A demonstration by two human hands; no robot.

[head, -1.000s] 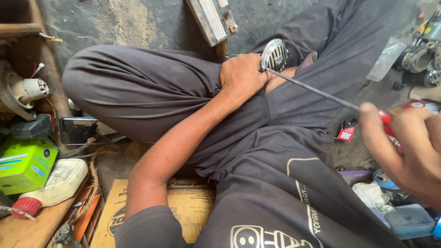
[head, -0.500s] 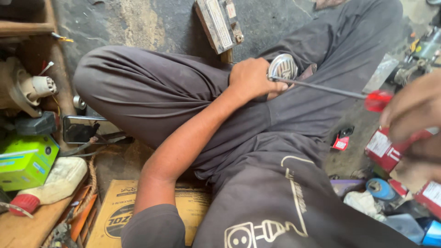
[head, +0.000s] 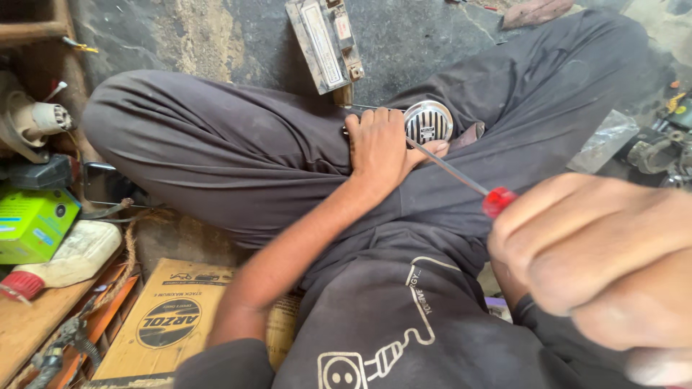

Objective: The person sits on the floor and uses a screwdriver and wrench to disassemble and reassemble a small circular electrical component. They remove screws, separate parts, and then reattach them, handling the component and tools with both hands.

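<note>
I sit cross-legged in dark trousers on a concrete floor. My left hand grips a round chrome horn with a slotted grille, holding it against my lap. My right hand is close to the camera, blurred, closed around the red handle of a screwdriver. The screwdriver's thin metal shaft runs up and left, its tip reaching the lower edge of the horn by my left thumb.
A grey rectangular metal box lies on the floor beyond my knees. At left are a green carton, a white bottle with a red cap, a cardboard box and a wooden ledge. Metal parts sit at right.
The view has shifted, so horn and left hand sit lower and more central. My right hand has come much closer to the camera. The screwdriver stays pointed at the horn.
</note>
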